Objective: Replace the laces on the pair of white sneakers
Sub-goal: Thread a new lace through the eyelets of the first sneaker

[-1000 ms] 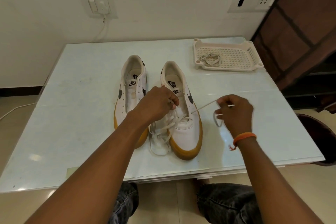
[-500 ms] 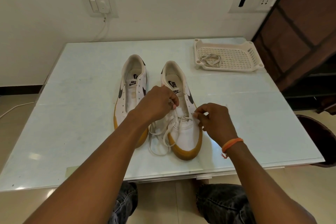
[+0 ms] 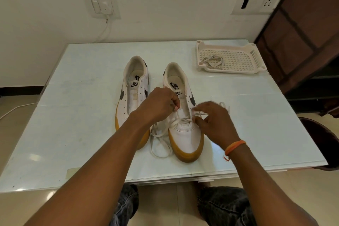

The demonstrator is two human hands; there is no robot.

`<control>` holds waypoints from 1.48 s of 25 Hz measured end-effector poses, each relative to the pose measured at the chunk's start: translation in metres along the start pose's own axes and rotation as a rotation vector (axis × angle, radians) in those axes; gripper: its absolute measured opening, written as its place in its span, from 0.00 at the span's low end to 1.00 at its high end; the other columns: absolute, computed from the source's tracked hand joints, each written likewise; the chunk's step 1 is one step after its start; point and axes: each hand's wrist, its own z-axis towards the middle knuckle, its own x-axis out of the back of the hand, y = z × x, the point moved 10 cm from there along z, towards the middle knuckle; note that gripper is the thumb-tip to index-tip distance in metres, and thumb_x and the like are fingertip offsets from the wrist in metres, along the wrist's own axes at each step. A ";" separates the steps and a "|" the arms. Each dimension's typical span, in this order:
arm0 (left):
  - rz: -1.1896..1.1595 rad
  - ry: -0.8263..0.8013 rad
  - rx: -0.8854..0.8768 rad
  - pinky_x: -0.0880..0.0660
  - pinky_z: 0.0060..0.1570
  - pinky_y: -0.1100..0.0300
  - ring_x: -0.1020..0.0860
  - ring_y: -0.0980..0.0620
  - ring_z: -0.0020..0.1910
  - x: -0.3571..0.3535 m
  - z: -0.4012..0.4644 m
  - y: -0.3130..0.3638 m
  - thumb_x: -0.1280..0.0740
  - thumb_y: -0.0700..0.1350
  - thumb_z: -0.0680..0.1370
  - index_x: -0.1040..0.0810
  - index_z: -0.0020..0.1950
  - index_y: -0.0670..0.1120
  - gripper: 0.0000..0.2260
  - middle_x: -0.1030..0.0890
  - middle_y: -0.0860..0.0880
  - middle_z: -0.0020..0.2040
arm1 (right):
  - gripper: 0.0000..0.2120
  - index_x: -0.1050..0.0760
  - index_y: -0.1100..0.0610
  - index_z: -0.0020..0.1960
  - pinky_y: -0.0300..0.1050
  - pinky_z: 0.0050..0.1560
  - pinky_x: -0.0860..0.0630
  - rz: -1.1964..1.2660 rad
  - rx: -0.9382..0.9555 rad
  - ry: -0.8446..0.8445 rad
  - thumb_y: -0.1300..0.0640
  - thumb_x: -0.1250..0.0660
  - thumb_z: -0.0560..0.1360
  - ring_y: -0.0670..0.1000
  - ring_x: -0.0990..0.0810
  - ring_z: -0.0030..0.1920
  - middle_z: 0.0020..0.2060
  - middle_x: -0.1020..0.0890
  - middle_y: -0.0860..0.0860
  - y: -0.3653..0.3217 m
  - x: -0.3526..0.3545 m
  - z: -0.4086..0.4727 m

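I see my left hand [image 3: 161,105] pinching the lace [image 3: 176,122] over the right sneaker [image 3: 183,115]; my right hand [image 3: 213,121] pinches it just beside.

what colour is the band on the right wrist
Orange wristband, clearest in the head view.

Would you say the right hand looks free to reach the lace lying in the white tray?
Probably not yet: the right hand pinches the sneaker's lace. Nothing lies between it and the tray.
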 end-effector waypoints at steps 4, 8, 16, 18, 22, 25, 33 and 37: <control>-0.010 -0.004 0.009 0.34 0.35 0.74 0.23 0.58 0.41 0.000 0.000 0.000 0.31 0.37 0.76 0.15 0.48 0.45 0.06 0.20 0.53 0.40 | 0.04 0.19 0.54 0.43 0.50 0.44 0.20 -0.047 -0.013 0.064 0.60 0.30 0.76 0.50 0.19 0.37 0.41 0.18 0.49 0.001 0.002 0.001; -0.013 -0.010 0.017 0.33 0.35 0.75 0.23 0.59 0.39 0.000 0.000 -0.001 0.31 0.36 0.76 0.15 0.48 0.44 0.06 0.19 0.52 0.40 | 0.07 0.22 0.56 0.41 0.56 0.38 0.19 0.140 -0.175 0.197 0.64 0.34 0.77 0.52 0.17 0.31 0.40 0.20 0.50 0.034 0.032 0.003; -0.014 -0.004 0.026 0.34 0.35 0.74 0.24 0.59 0.40 -0.001 -0.001 -0.001 0.32 0.36 0.77 0.15 0.50 0.44 0.07 0.19 0.51 0.43 | 0.17 0.21 0.52 0.58 0.52 0.45 0.19 0.072 -0.038 0.097 0.66 0.28 0.72 0.53 0.19 0.44 0.53 0.23 0.49 0.020 0.017 0.004; -0.003 -0.001 0.022 0.31 0.40 0.71 0.22 0.55 0.46 -0.002 0.000 0.000 0.32 0.37 0.77 0.15 0.50 0.45 0.08 0.18 0.48 0.48 | 0.15 0.20 0.54 0.57 0.46 0.46 0.21 -0.010 0.072 0.022 0.65 0.26 0.71 0.49 0.21 0.41 0.51 0.21 0.49 -0.002 0.003 0.001; 0.039 0.014 0.048 0.30 0.54 0.61 0.24 0.48 0.59 -0.006 -0.003 0.001 0.33 0.42 0.79 0.16 0.56 0.50 0.09 0.23 0.43 0.61 | 0.04 0.19 0.57 0.47 0.53 0.44 0.20 -0.158 0.184 0.085 0.63 0.30 0.74 0.53 0.20 0.42 0.43 0.17 0.52 -0.018 0.004 -0.002; 0.211 0.081 0.100 0.43 0.73 0.42 0.43 0.38 0.76 -0.004 -0.011 0.011 0.33 0.51 0.78 0.19 0.60 0.54 0.11 0.40 0.38 0.77 | 0.03 0.20 0.57 0.47 0.53 0.39 0.21 -0.226 0.218 0.066 0.62 0.32 0.76 0.54 0.20 0.40 0.44 0.19 0.52 -0.023 0.002 -0.002; 0.463 0.103 -0.049 0.57 0.70 0.37 0.54 0.43 0.77 -0.021 -0.014 0.038 0.31 0.55 0.75 0.16 0.52 0.56 0.09 0.38 0.52 0.75 | 0.05 0.26 0.56 0.52 0.47 0.27 0.22 -0.358 0.234 0.018 0.59 0.33 0.77 0.54 0.24 0.29 0.56 0.28 0.53 -0.023 -0.005 -0.005; 0.331 0.077 -0.033 0.54 0.69 0.39 0.54 0.46 0.77 -0.022 -0.011 0.026 0.31 0.52 0.76 0.16 0.51 0.58 0.06 0.37 0.54 0.75 | 0.05 0.28 0.58 0.53 0.40 0.24 0.34 -0.346 0.232 -0.019 0.57 0.38 0.80 0.52 0.30 0.26 0.56 0.29 0.53 -0.022 -0.012 -0.001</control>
